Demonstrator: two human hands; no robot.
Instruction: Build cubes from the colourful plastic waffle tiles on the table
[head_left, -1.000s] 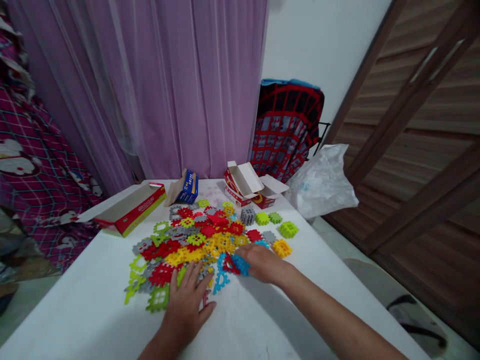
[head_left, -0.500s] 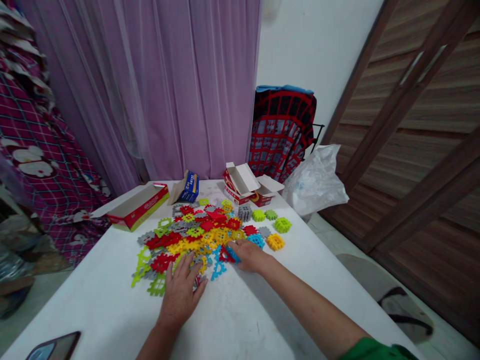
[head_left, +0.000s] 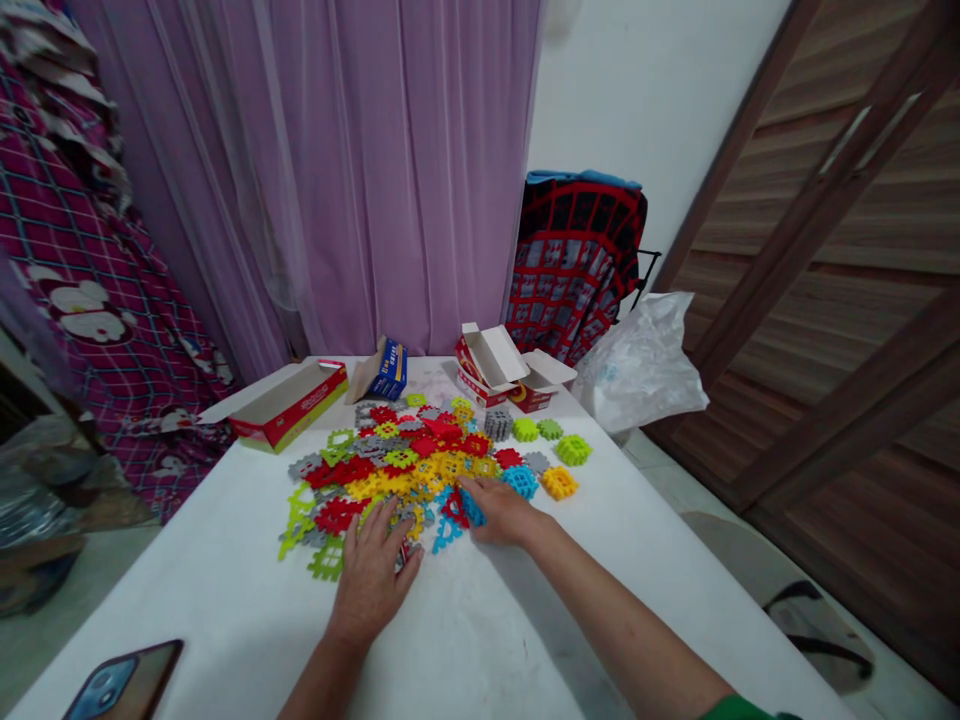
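A heap of flat plastic gear-shaped building pieces (head_left: 420,470) in yellow, red, grey, lime and blue covers the middle of the white table. My left hand (head_left: 373,580) rests at its near edge, palm down with spread fingers, touching the closest pieces. To the right, my right hand (head_left: 501,512) lies over the heap's edge with fingers stretched out, beside a blue piece (head_left: 472,508) and a red piece (head_left: 454,508). Its thumb side is partly hidden. Just beyond this hand are a blue joined piece (head_left: 520,483) and a yellow one (head_left: 560,483).
Behind the heap stand an open red-and-green box (head_left: 300,408), a blue box (head_left: 389,370) and two red-and-white boxes (head_left: 484,375). A grey block (head_left: 497,425) and lime assemblies (head_left: 574,450) sit at right. A phone (head_left: 124,685) lies front left; a plastic bag (head_left: 637,365) hangs by the right edge.
The view has shifted slightly, so the whole scene sits a little further right. Both hands stay at nearly the same spots on the heap.
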